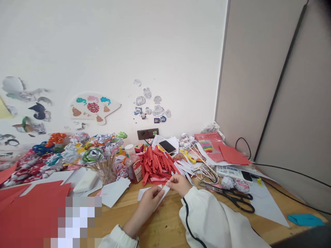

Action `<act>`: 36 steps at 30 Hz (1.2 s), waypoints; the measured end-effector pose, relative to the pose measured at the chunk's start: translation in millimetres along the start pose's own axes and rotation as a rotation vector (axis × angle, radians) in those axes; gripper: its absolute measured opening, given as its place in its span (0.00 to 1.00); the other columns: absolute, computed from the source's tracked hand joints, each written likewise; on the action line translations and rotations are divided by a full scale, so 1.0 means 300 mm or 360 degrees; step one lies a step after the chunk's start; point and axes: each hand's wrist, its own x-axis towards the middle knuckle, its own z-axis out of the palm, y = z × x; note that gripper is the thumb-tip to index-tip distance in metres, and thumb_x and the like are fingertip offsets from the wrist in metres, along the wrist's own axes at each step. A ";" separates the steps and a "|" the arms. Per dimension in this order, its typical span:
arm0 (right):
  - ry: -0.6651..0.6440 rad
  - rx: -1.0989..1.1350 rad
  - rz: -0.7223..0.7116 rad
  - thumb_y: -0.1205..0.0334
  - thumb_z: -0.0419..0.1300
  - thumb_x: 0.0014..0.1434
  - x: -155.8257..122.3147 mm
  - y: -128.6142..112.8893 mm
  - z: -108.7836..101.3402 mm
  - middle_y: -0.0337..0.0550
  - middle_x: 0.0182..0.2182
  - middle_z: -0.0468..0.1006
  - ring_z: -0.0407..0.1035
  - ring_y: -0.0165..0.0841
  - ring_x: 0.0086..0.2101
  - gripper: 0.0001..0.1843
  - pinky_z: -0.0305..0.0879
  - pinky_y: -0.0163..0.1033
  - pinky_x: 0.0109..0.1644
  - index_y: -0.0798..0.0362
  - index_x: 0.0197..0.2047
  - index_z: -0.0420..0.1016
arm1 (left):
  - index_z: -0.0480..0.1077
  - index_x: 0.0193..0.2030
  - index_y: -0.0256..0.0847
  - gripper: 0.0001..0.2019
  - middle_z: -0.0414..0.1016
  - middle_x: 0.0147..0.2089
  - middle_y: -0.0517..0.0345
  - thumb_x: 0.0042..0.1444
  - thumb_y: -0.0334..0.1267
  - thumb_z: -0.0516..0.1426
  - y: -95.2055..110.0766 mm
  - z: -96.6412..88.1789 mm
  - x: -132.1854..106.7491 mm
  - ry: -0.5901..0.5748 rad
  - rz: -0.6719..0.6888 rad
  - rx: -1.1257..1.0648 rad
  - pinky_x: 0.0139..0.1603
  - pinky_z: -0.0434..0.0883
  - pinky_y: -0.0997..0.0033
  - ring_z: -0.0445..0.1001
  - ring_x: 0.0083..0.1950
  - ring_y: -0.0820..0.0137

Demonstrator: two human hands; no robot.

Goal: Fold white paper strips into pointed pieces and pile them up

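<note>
Between my two hands is a narrow folded strip of white paper, held slanting above the wooden table. My left hand pinches its lower part, and the thumb lies along the strip. The fingers of my right hand are closed on its upper end. Another piece of white paper lies flat just behind my left hand. Right behind the hands rises a heap of folded red paper strips, with a bunch of folded white paper strips beside it on the right.
Black scissors lie to the right by crumpled paper balls. Paper flowers on sticks stand at left, next to a jar. Red paper sheets cover the left front. A phone rests near the wall; cables run along the right.
</note>
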 end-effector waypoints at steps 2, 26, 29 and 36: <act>0.0013 0.0019 -0.0026 0.51 0.59 0.40 0.004 0.003 -0.007 0.36 0.17 0.69 0.63 0.26 0.20 0.15 0.58 0.31 0.25 0.57 0.24 0.68 | 0.62 0.23 0.37 0.15 0.64 0.18 0.64 0.46 0.48 0.48 -0.003 -0.008 0.004 -0.0034 -0.0008 -0.0055 0.14 0.57 0.78 0.61 0.14 0.77; 0.0187 0.0148 -0.0049 0.46 0.58 0.36 -0.011 -0.076 -0.033 0.36 0.18 0.68 0.63 0.27 0.19 0.20 0.61 0.33 0.25 0.56 0.23 0.65 | 0.64 0.24 0.34 0.13 0.63 0.14 0.66 0.39 0.45 0.55 0.006 -0.036 0.003 0.0038 -0.0062 -0.0169 0.17 0.59 0.77 0.62 0.16 0.76; 0.0220 0.0125 -0.0087 0.46 0.58 0.38 -0.005 -0.064 -0.040 0.37 0.18 0.68 0.63 0.27 0.19 0.20 0.60 0.33 0.25 0.56 0.23 0.65 | 0.65 0.23 0.34 0.13 0.64 0.14 0.66 0.39 0.45 0.55 0.002 -0.039 0.006 0.0061 -0.0055 -0.0203 0.18 0.59 0.77 0.63 0.16 0.75; 0.0222 0.0110 -0.0126 0.46 0.57 0.38 -0.005 -0.065 -0.041 0.38 0.18 0.69 0.63 0.28 0.20 0.20 0.60 0.34 0.26 0.56 0.23 0.65 | 0.64 0.22 0.36 0.14 0.66 0.14 0.65 0.37 0.46 0.56 0.001 -0.040 0.014 0.0142 -0.0088 -0.0255 0.19 0.60 0.77 0.64 0.16 0.75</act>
